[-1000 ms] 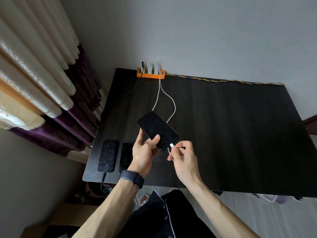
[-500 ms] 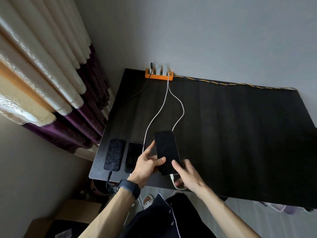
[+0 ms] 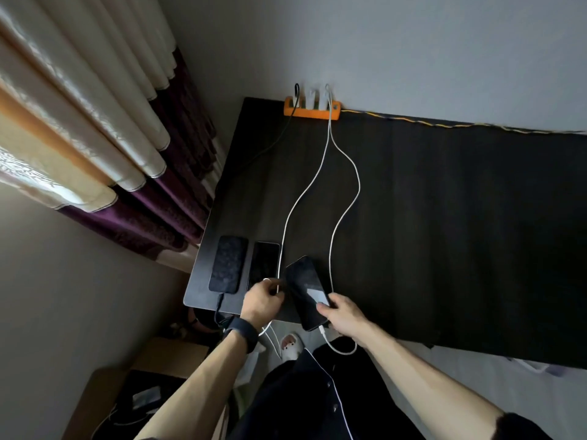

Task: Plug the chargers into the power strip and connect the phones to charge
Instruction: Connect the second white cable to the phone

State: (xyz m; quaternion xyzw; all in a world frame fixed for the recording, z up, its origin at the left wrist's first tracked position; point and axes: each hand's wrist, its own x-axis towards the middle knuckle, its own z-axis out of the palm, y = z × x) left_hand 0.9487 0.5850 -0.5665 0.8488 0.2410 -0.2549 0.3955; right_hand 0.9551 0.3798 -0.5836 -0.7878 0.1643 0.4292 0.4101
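Head view: right hand point(image 3: 344, 314) grips the phone point(image 3: 305, 287) at its near end, where the charging cable point(image 3: 332, 249) is plugged in. The phone stretches away from those fingers, tilted left. Left hand point(image 3: 262, 301) is curled just left of it, at the second white cable point(image 3: 287, 223); grasp unclear.

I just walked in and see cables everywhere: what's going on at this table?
A person is charging phones. The right hand holds the third phone at the near edge of the table, its white cable plugged in and running to the orange power strip. Two other phones lie beside it. The left hand is curled by a second white cable; a grip is unclear.
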